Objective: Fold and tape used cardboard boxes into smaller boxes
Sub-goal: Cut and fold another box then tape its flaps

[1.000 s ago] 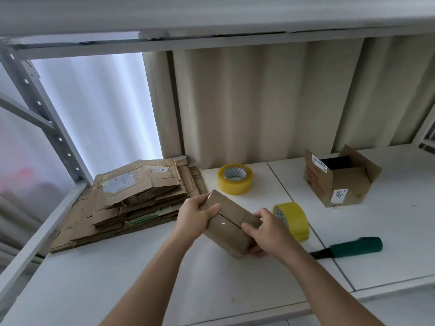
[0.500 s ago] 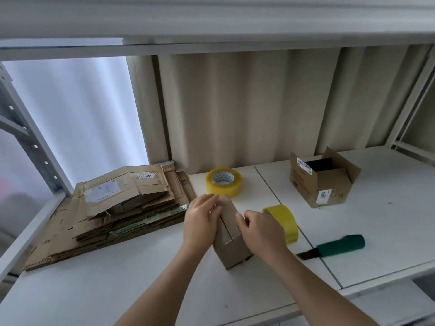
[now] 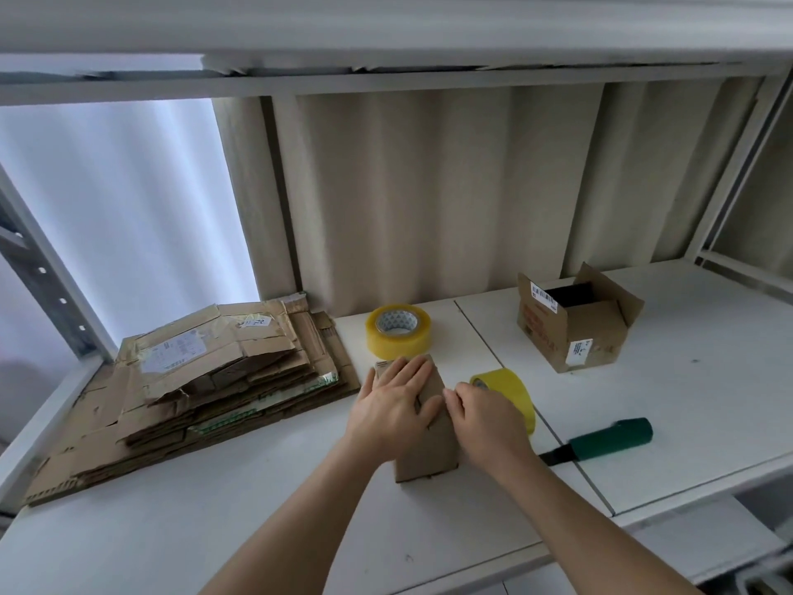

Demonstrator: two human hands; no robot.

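While it stands on the white tabletop (image 3: 257, 500), the small plain-brown cardboard box (image 3: 429, 448) has the left hand (image 3: 392, 407) pressing flat-fingered on top and the right hand (image 3: 485, 425) curled against its side. Glossy yellow tape rolls (image 3: 398, 331) sit beside; the labelled open carton's (image 3: 577, 319) print is unreadable.

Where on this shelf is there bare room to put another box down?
Most room: right of the open box and behind the green-handled knife. Also the near-left strip of the shelf, in front of the flattened cardboard stack. Crowded: the middle, where both hands press the small box between the two tape rolls.
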